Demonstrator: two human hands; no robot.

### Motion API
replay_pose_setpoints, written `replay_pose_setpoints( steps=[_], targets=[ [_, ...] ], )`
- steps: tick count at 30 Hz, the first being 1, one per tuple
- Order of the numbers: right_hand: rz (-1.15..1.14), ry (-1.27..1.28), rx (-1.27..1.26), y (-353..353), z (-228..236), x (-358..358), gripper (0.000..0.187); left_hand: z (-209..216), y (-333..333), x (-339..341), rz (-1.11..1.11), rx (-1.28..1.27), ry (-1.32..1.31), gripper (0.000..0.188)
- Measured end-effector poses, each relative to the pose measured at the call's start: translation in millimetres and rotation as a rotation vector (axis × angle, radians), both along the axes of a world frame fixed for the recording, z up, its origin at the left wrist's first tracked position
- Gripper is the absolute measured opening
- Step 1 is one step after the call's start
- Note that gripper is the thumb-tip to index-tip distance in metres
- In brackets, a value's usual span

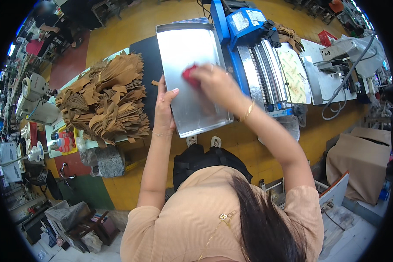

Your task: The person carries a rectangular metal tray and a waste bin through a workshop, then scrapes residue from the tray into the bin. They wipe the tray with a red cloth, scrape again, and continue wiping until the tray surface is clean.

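Observation:
A shallow rectangular metal tray tilts in front of me, its shiny inside facing up. My left hand grips its left rim, thumb over the edge and fingers behind the wall. Closed around a bunched red cloth, my right hand is over the inside of the tray, slightly blurred by motion. The cloth appears to press on the metal, its lower side partly hidden. Beside my left hand a small brown strip lies on the dark table surface.
Large bundles of brown cut pieces lie on the table to the left. At right stands a blue machine with metal rollers. A sewing machine is at far left, and a yellow bin with spools sits nearer. A person sits far back left.

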State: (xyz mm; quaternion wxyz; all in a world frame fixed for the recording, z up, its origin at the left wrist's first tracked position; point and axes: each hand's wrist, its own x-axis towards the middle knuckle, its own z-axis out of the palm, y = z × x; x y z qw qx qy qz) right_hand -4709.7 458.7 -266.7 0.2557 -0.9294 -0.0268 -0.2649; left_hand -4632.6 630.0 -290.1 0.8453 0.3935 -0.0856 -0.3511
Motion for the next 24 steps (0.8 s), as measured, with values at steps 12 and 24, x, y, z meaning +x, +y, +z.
replay_pose_setpoints(
  steps=[12,24],
  targets=[
    [-0.079,0.021,-0.094,26,-19,-42,0.018,-4,10,19,0.097,0.012,-0.038,0.065],
    [-0.195,0.331,-0.3,19,-37,-54,0.013,-3,-2,9,0.184,0.076,-0.312,0.069]
  ],
)
